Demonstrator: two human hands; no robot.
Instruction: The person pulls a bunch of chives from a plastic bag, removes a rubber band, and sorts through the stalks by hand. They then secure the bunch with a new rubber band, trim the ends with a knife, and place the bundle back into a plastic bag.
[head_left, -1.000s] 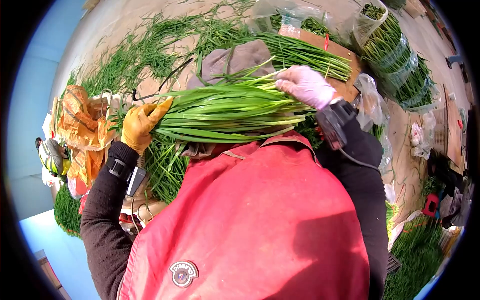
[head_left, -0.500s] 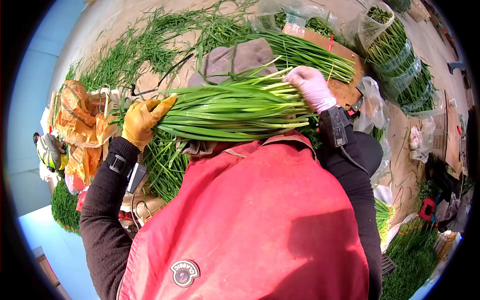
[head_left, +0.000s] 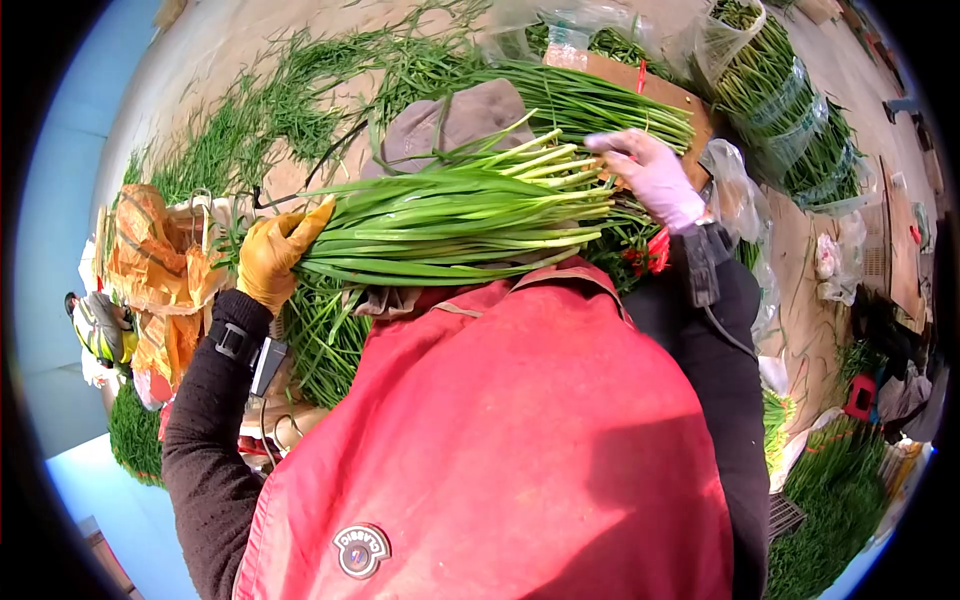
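A loose bunch of long green stalks (head_left: 450,220) lies across my lap, leafy tips to the left and pale stem ends to the right. My left hand (head_left: 280,250), in an orange glove, is closed around the leafy end. In a pale pink glove, my right hand (head_left: 650,175) is just right of the upper stem ends, its fingers partly curled and apart, with nothing clear between them. Beyond the lap, a tied bundle (head_left: 600,105) rests on a brown board (head_left: 700,118).
Loose green leaves (head_left: 300,110) are strewn over the floor. A large plastic-wrapped bundle (head_left: 790,110) lies at the upper right. Orange sacks (head_left: 155,250) stand at the left, near a person in a yellow vest (head_left: 100,328). More greens (head_left: 830,490) lie at the lower right.
My right hand has moved right, off the stem ends, and its fingers have spread. My left hand keeps its hold on the leafy end. The whole view has shifted slightly.
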